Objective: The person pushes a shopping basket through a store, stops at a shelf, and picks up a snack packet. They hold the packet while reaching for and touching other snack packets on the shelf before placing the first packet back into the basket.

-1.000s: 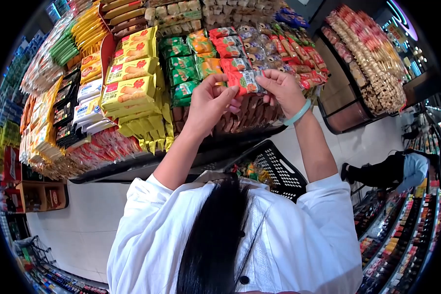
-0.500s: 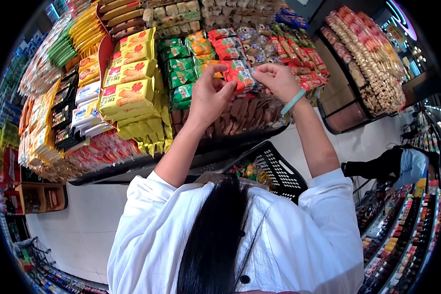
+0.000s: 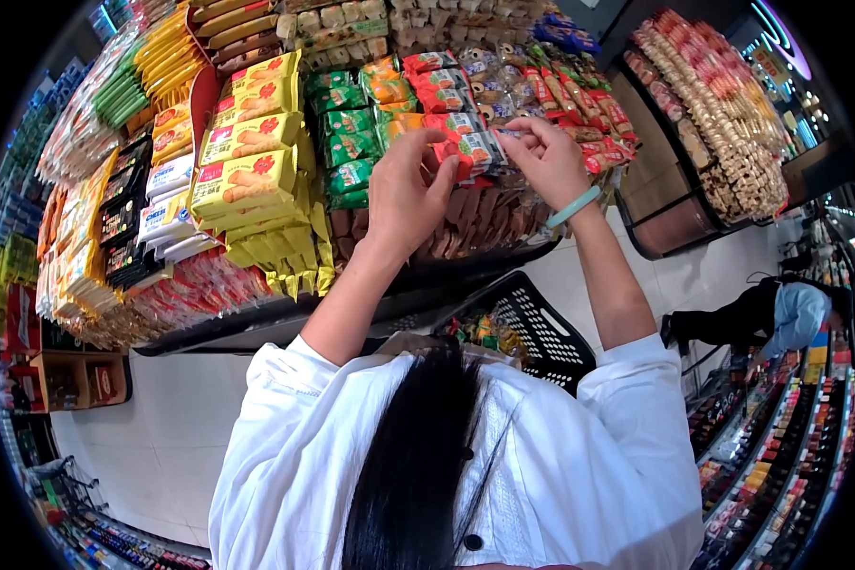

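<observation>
A red and white snack packet (image 3: pixel 477 154) lies at the front of a stack of similar red packets (image 3: pixel 439 84), between my two hands. My right hand (image 3: pixel 553 169), with a pale green band at the wrist, pinches the packet's right edge between thumb and fingertips. To its left, my left hand (image 3: pixel 408 190) is open, thumb and index finger apart, close to the packet's left side. Green packets (image 3: pixel 351 147) and orange packets (image 3: pixel 389 93) are stacked beyond the left hand. Brown packets (image 3: pixel 465 223) stand packed below the red ones.
Yellow biscuit packs (image 3: pixel 256 138) are piled at the left. A black perforated shopping basket (image 3: pixel 551 328) with colourful packets inside sits below my arms. Another snack stand (image 3: pixel 703 114) rises at the right. A person in a light blue top (image 3: pixel 798 313) is by the shelves.
My right hand has shifted slightly right, and the red packet with it. The left hand has dropped a little and its fingers have changed pose. The person at the right has bent differently.
</observation>
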The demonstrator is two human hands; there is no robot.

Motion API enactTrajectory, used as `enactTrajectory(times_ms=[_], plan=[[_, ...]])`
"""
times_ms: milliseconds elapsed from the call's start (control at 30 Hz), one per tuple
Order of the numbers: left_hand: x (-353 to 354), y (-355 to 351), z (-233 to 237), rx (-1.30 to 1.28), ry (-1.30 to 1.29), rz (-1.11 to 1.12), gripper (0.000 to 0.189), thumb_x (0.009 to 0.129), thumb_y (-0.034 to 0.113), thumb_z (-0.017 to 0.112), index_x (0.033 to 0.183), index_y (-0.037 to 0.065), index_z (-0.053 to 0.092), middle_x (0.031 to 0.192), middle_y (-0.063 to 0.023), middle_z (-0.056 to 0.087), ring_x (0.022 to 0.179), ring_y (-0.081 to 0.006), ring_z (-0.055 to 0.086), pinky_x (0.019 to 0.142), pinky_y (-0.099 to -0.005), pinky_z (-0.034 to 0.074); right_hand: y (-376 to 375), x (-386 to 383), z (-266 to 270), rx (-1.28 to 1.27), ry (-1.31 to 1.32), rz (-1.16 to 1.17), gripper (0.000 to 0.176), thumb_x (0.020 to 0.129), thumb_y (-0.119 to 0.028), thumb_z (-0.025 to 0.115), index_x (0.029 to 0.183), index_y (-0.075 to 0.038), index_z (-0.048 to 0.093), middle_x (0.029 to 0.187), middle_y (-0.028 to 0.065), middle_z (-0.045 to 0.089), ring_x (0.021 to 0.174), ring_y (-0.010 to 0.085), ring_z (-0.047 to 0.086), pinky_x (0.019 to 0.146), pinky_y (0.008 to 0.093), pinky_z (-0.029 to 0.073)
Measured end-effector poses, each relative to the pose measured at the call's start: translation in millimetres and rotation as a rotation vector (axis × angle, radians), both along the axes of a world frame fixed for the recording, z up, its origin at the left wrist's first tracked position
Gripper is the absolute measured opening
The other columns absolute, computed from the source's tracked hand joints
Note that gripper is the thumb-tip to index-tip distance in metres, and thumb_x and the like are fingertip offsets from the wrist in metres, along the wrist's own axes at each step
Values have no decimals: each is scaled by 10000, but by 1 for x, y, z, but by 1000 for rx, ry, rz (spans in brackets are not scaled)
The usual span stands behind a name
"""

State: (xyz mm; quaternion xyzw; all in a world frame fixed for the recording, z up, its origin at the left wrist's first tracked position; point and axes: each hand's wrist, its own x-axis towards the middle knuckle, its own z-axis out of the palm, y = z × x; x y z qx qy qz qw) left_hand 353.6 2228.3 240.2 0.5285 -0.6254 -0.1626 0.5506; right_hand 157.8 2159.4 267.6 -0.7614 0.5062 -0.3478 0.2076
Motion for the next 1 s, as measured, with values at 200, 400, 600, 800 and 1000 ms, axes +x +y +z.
enactTrajectory(times_ms=[200, 400, 600, 800, 1000], plan=[[-4, 7, 5, -267, -254, 91, 237, 795, 95, 669, 1024, 66, 618, 979, -86, 609, 883, -271, 588, 728, -363, 488, 17, -4, -1, -685, 245, 166, 306, 820, -95, 620, 1126, -91, 617, 1050, 86, 605, 940, 261, 578, 783, 371, 480], [-2, 3, -8, -367, -439, 36, 285, 782, 65, 658, 1066, 95, 648, 1142, -52, 625, 1092, -289, 552, 905, -376, 452, 33, 0, -6, -753, 468, 311, 413, 805, -22, 564, 1209, -103, 574, 1216, 88, 547, 1172, 280, 489, 978, 411, 402], [0, 1, -11, -397, -506, 45, 258, 781, 69, 642, 1038, 87, 656, 1136, -60, 631, 1096, -286, 552, 983, -429, 389, 29, -2, -16, -740, 451, 310, 402, 813, -33, 560, 1208, -105, 574, 1226, 95, 545, 1183, 277, 478, 998, 428, 373], [-2, 3, -12, -391, -492, 36, 307, 772, 68, 642, 1078, 89, 635, 1168, -72, 610, 1122, -288, 539, 1002, -445, 372, 33, -2, -15, -745, 411, 283, 394, 806, -40, 583, 1196, -100, 579, 1217, 92, 549, 1168, 276, 486, 985, 419, 381], [-7, 21, -12, -562, -362, -101, 285, 746, 19, 646, 1028, 59, 634, 1108, -89, 622, 1040, -288, 580, 911, -406, 434, 41, -34, -22, -818, 217, 133, 327, 787, -6, 611, 1108, -65, 624, 1143, 79, 594, 1040, 279, 560, 903, 382, 446]])
